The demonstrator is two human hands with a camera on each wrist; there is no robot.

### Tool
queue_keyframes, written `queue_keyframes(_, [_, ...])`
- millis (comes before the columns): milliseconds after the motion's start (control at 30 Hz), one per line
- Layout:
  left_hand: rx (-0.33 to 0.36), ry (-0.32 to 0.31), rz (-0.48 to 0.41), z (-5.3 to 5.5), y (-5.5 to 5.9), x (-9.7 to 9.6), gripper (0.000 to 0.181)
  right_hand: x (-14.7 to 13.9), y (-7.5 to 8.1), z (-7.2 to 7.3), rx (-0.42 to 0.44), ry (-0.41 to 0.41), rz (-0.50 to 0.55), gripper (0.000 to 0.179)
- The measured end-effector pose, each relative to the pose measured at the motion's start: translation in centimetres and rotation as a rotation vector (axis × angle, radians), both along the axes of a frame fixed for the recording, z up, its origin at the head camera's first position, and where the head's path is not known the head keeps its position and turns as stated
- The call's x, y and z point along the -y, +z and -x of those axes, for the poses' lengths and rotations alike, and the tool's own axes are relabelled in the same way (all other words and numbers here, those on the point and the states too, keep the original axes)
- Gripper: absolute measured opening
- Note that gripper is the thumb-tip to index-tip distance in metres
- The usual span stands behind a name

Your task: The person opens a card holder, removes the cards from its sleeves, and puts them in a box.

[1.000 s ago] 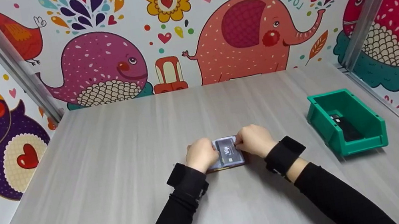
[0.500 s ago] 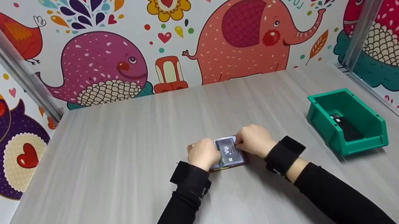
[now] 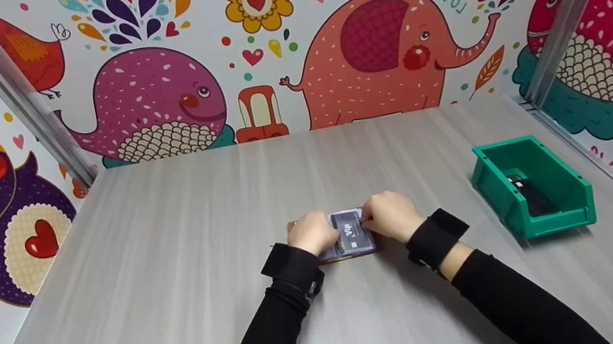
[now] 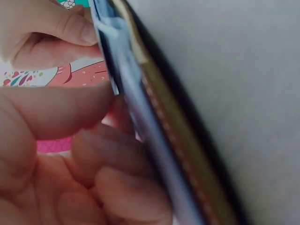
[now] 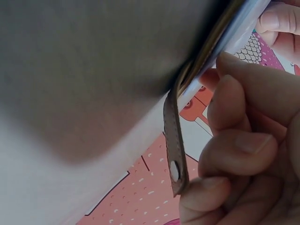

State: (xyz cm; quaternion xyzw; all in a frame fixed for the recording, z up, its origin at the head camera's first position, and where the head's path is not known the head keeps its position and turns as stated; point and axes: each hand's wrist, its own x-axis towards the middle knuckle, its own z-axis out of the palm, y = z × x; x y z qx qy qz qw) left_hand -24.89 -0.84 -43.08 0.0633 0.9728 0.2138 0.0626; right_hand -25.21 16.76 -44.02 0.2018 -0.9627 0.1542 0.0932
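Note:
A brown card holder (image 3: 352, 256) with clear plastic sleeves lies spread on the table, between both hands. A dark card (image 3: 350, 239) marked "Vip" shows inside a sleeve. My left hand (image 3: 312, 233) covers the holder's left part; in the left wrist view its thumb (image 4: 70, 110) and forefinger pinch at the card's edge, other fingers curled against the sleeves. At the right edge, my right hand (image 3: 394, 216) pinches the clear sleeve between thumb and forefinger. Below it in the right wrist view hangs the holder's stitched strap (image 5: 174, 136) with a metal snap.
A green bin (image 3: 558, 223) stands on the right of the table (image 3: 175, 281), with a dark flat item (image 3: 537, 199) inside. Walls printed with cartoon animals rise behind and at both sides, with metal posts at the corners.
My left hand has shifted slightly right over the holder toward the card, uncovering the holder's brown far-left corner. My right hand stays in place.

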Motion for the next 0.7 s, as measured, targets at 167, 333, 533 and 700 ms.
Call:
queue_keyframes(167, [0.010,0.001,-0.016,0.11,0.00,0.13,0.013,-0.07,0.05,0.02,-0.002,0.004,-0.003,0.004])
queue_keyframes(333, [0.024,0.001,-0.018,0.30,-0.09,0.24,0.014,-0.06,0.14,0.02,0.020,-0.001,0.000,0.003])
queue_keyframes(533, [0.035,0.002,-0.031,0.36,-0.16,0.47,0.018,-0.08,0.21,0.00,0.025,0.000,0.004,0.004])
queue_keyframes(700, [0.050,0.028,-0.047,0.39,-0.15,0.85,0.021,-0.08,0.17,0.03,0.030,-0.002,0.010,0.005])
